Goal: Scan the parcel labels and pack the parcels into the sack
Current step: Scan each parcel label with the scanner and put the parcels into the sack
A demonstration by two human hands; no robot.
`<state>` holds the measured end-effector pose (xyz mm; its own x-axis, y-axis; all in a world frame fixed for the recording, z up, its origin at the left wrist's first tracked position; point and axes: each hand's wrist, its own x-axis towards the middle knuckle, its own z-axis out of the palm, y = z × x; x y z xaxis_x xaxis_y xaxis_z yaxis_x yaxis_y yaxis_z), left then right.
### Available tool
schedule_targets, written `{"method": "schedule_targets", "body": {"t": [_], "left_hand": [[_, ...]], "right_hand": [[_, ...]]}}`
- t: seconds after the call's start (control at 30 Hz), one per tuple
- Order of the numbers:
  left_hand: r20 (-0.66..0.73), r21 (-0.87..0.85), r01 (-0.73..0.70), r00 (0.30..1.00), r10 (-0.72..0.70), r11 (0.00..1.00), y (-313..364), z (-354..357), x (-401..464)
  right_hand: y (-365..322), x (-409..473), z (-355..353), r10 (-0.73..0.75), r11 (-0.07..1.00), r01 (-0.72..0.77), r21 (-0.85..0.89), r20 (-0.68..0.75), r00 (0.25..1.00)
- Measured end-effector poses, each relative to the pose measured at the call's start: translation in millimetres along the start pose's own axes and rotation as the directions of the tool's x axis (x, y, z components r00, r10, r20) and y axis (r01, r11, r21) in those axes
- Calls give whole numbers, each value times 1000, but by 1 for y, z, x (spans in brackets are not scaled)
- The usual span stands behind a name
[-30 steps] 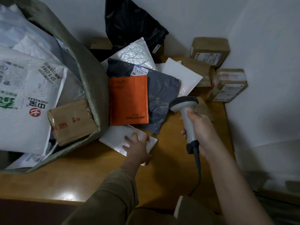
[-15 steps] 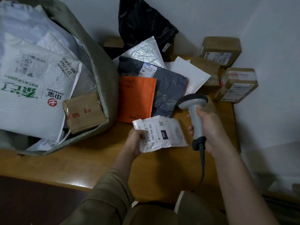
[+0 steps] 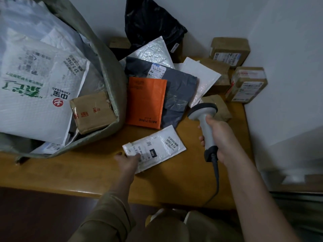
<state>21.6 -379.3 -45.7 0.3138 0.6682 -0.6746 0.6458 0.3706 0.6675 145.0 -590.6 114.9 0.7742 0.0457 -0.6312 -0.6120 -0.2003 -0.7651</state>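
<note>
A small white padded parcel [image 3: 157, 148] lies label-up on the wooden table [image 3: 73, 168], and my left hand [image 3: 127, 162] grips its near left corner. My right hand [image 3: 219, 138] holds a grey barcode scanner [image 3: 203, 112] by the handle, its head just right of and above the parcel. The grey-green sack [image 3: 111, 70] lies open at the left, with a large white mailer [image 3: 33, 95] and a brown box [image 3: 92, 114] inside. Beside the sack's mouth lie an orange envelope [image 3: 146, 102] and a dark grey mailer [image 3: 180, 93].
More parcels crowd the table's far side: a white bubble mailer [image 3: 152, 53], a black bag [image 3: 150, 23], another white mailer [image 3: 201, 79] and several brown boxes [image 3: 229, 49] against the wall. The scanner's cable [image 3: 215, 180] hangs over the near table edge.
My left hand lifted the white parcel, turned it label-up, and has lowered it flat onto the table. The scanner hand has stayed near the same spot.
</note>
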Motion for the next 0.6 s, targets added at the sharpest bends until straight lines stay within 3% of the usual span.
{"method": "schedule_targets", "body": {"t": [0.13, 0.2, 0.3, 0.37, 0.4, 0.47, 0.6], "left_hand": [[32, 171, -160, 987, 157, 972, -14, -21, -2], [111, 300, -314, 950, 293, 901, -12, -36, -1], [219, 556, -538, 830, 513, 634, -4, -56, 11], [160, 785, -472, 780, 604, 401, -1, -61, 15], [159, 826, -452, 761, 629, 338, -2, -62, 11], [285, 800, -524, 760, 585, 291, -12, -61, -3], [587, 718, -645, 763, 271, 263, -57, -58, -21]], "right_hand": [[17, -16, 19, 41, 997, -39, -66, 35, 999], [24, -29, 27, 48, 993, -41, -111, 66, 997], [34, -49, 38, 7, 990, 8, -143, 105, 994], [40, -59, 45, -12, 988, 29, -152, 110, 994], [43, -63, 48, -15, 987, 32, -157, 110, 994], [48, -72, 54, -14, 986, 34, -166, 117, 993], [56, -84, 62, 5, 978, 24, -205, 142, 990]]}}
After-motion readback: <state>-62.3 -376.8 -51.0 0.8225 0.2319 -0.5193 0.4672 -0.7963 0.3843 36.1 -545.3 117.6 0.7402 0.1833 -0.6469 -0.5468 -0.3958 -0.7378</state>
